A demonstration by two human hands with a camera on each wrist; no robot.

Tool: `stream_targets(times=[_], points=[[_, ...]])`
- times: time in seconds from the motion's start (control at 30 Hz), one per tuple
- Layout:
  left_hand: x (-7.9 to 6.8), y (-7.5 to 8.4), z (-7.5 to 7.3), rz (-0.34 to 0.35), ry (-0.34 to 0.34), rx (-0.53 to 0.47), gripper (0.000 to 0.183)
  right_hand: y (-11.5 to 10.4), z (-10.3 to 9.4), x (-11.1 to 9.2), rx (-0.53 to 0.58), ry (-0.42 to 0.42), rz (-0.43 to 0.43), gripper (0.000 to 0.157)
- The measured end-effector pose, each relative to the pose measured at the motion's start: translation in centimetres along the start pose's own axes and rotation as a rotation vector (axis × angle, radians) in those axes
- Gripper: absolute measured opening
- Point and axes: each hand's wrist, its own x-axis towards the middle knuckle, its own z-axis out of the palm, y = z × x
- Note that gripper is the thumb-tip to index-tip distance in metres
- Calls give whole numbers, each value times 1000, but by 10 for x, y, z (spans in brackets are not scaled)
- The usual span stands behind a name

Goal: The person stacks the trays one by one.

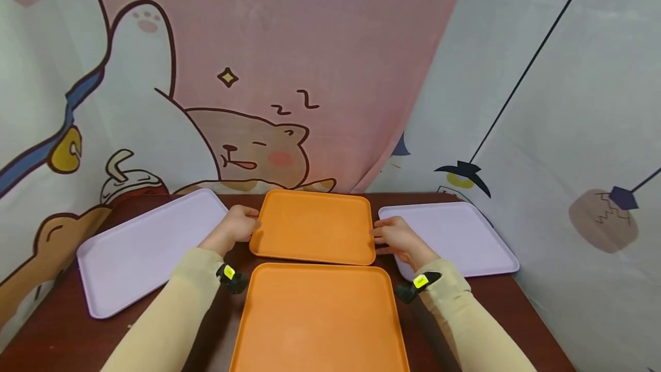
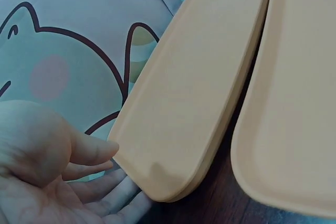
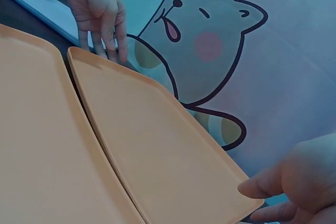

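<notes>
My two hands at the ends of the far orange tray [image 1: 315,223], which lies flat on the dark brown table [image 1: 506,300], between two lavender trays. My left hand [image 1: 240,224] is loosely open at the tray's left end: the thumb tip meets the rim, and the fingers extend straight beside and below the corner, with no grip closed on it. My right hand [image 1: 400,237] is likewise open at the opposite end, fingers relaxed and parted, thumb at the rim near the corner. The near orange tray [image 1: 320,320] lies just in front, apart from the far one by a narrow dark gap. (The far tray's side shows a doubled line in the left wrist view; whether it is more than one tray I cannot tell.) The left lavender tray [image 1: 155,251] sits at a slant; the right lavender tray [image 1: 454,237] lies partly behind my right hand. Beyond the table hangs a printed cloth [image 1: 330,27] bearing a sleeping cartoon bear [image 1: 263,154].
</notes>
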Motion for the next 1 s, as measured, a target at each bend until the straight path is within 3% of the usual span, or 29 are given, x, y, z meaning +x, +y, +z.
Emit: stream_targets(times=[0.43,0.63,1.0], points=[[-6,1,-6,-5,36,-126,48,-3,-3,-1,8,34,12,50],[-10,-2,-12,11,-13,-165,43,-5,-6,0,10,25,10,57],[-19,-10,-22,-8,-91,-226,47,-8,-9,-2,18,22,-10,48]])
